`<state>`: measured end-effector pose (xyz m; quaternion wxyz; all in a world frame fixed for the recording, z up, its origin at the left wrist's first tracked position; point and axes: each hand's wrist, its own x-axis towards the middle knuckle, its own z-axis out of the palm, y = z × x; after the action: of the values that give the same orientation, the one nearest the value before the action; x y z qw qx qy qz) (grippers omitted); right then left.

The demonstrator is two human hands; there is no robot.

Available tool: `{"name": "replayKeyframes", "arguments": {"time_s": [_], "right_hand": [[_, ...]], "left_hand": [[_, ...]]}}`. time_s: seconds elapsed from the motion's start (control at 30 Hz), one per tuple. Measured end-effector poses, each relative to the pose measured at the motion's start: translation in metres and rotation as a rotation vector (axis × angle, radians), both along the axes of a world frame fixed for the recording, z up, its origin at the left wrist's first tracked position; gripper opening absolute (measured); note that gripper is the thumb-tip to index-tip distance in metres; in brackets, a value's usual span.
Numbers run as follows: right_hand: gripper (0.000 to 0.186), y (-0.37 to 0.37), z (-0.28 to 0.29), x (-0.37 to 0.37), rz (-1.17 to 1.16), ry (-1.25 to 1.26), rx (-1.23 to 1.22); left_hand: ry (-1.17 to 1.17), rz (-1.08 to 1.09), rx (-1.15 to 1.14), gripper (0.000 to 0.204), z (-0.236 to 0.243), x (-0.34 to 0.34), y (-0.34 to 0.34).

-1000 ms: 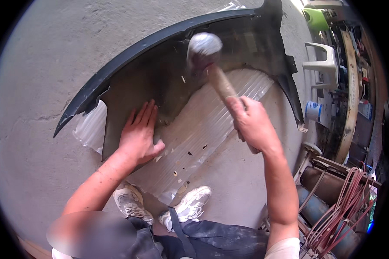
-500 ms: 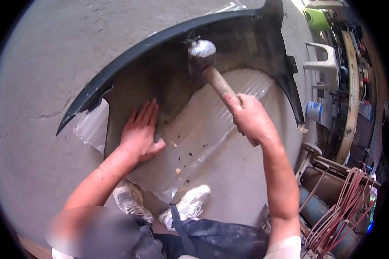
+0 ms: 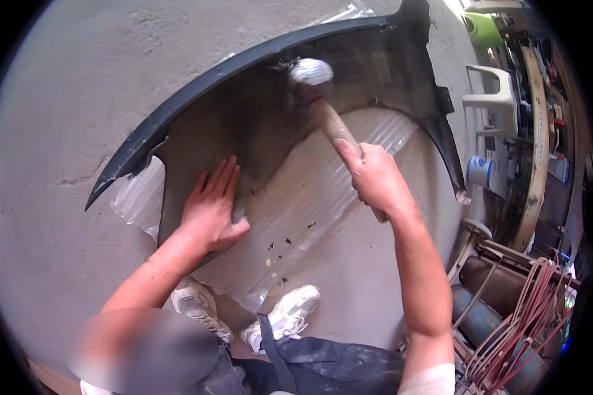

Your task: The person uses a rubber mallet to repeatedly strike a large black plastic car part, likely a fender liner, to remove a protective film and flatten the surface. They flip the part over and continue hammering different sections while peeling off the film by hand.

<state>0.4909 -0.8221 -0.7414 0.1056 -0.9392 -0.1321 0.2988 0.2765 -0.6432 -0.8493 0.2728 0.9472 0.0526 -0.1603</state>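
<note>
A dark car fender (image 3: 207, 141) lies hollow side up on the floor, its curved edge away from me. My left hand (image 3: 211, 210) is pressed flat on its left part, fingers stretched out and thumb apart. In my right hand (image 3: 379, 176) is the wooden handle of a hammer (image 3: 333, 125). The hammer's thick, silvery head is over the middle of the fender, near the curved edge. Motion smears the head a little, and I cannot tell whether it touches the panel.
Under the fender is a ribbed clear plastic sheet (image 3: 296, 207), with several small chips on it. My shoes (image 3: 286, 313) stand at its near edge. To the right are a white plastic stool (image 3: 497, 99), a white and blue can (image 3: 481, 171), and a metal frame with coiled reddish hose (image 3: 530, 309).
The hammer's head has shifted slightly right and away, while my right hand has moved slightly left. Several loose chips have moved a little toward my feet. My left hand stays on the fender.
</note>
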Motion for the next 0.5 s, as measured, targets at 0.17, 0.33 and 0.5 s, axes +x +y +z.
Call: {"name": "replayKeyframes", "arguments": {"time_s": [0.17, 0.33, 0.5], "right_hand": [[0.044, 0.014, 0.106, -0.013, -0.136, -0.071, 0.449], [0.047, -0.009, 0.081, -0.027, 0.015, -0.224, 1.111], [0.042, -0.012, 0.001, -0.024, -0.056, 0.084, -0.170]], "left_hand": [[0.004, -0.007, -0.013, 0.096, -0.006, -0.005, 0.003], [-0.017, 0.006, -0.005, 0.094, -0.001, -0.004, 0.001], [0.001, -0.014, -0.074, 0.096, 0.002, 0.002, 0.000]]}}
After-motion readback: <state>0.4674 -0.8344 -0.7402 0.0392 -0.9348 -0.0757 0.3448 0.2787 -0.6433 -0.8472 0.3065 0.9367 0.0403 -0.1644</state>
